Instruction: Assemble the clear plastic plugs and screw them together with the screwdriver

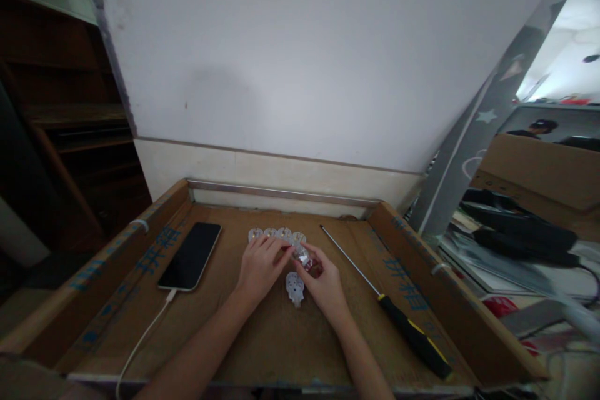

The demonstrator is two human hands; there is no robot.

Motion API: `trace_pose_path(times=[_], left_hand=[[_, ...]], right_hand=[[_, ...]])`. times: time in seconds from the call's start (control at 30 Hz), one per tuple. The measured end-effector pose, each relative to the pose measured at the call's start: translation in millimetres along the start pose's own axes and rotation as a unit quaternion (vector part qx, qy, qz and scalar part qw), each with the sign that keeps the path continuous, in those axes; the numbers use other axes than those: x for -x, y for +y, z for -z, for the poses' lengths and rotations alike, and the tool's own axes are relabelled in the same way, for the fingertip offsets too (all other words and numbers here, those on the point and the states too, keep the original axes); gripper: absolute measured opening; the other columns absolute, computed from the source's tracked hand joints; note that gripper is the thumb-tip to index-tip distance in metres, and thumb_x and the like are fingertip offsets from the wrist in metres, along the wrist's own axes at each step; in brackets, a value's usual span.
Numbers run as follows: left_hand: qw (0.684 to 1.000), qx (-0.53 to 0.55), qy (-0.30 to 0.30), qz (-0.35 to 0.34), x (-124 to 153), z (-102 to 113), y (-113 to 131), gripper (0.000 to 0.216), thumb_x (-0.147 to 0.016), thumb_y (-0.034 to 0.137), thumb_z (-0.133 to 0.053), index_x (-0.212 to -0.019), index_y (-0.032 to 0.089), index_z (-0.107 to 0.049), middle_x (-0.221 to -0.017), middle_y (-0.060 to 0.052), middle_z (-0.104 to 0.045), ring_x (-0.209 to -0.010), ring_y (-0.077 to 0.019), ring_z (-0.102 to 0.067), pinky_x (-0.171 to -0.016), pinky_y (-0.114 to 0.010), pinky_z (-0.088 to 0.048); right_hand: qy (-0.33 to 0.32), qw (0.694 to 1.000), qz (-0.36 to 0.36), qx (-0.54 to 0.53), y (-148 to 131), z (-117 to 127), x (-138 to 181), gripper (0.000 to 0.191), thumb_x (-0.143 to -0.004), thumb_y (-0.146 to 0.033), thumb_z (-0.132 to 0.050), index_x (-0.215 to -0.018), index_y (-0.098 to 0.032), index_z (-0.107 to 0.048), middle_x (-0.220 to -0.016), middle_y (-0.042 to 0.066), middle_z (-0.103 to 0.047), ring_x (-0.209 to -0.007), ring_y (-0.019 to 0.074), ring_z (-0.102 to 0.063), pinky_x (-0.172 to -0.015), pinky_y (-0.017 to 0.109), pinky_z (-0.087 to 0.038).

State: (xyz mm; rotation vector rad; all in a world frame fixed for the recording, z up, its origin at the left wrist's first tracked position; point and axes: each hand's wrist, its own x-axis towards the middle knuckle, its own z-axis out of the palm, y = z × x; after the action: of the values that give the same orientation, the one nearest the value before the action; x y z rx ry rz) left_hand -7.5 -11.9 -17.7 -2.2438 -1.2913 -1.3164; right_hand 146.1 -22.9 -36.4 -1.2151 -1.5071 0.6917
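Observation:
My right hand (323,281) is closed round a small shiny, clear plastic part (304,257) with some red on it, its thumb and fingers on either side. From the left, the thumb and index finger of my left hand (263,262) close on the edge of the same part. Just below lies a white plastic plug-like housing piece (295,287) with holes in its round face. Behind my fingers stands a row of several similar round pieces (284,233) with brass-coloured metal inside; my left hand partly covers some of them.
A dark-screened phone (191,256) with a white cable (146,331) lies on the left. A long screwdriver (412,334), black and yellow handled, lies on the right. Cardboard walls (422,275) edge the work surface, with a white wall (290,62) behind. Another person (537,129) shows far right.

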Motion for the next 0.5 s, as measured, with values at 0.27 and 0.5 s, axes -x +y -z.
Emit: trace_pose_path(times=[0.27,0.5], left_hand=[[1.0,-0.003,0.004,0.003,0.2,-0.4,2.0,0.017,-0.089,0.03,-0.052,-0.079,0.02,-0.063,-0.075,-0.001,-0.069,-0.073,-0.0186,-0.059,-0.07,-0.032,-0.04],[1.0,-0.003,0.003,0.002,-0.8,-0.8,4.2,0.015,-0.087,0.03,-0.055,-0.077,0.021,-0.062,-0.073,0.0,-0.069,-0.072,-0.0188,-0.059,-0.07,-0.032,-0.04]], right_hand=[[-0.005,0.998,-0.005,-0.056,1.0,0.1,-2.2,0.042,-0.071,-0.035,-0.065,-0.107,-0.014,-0.059,-0.07,0.003,-0.064,-0.058,0.0139,-0.057,-0.053,0.025,-0.048],[-0.01,0.998,0.003,-0.065,1.8,-2.1,-1.8,0.041,-0.073,-0.037,-0.064,-0.108,-0.015,-0.058,-0.075,0.006,-0.067,-0.06,0.0152,-0.059,-0.054,0.026,-0.05]])
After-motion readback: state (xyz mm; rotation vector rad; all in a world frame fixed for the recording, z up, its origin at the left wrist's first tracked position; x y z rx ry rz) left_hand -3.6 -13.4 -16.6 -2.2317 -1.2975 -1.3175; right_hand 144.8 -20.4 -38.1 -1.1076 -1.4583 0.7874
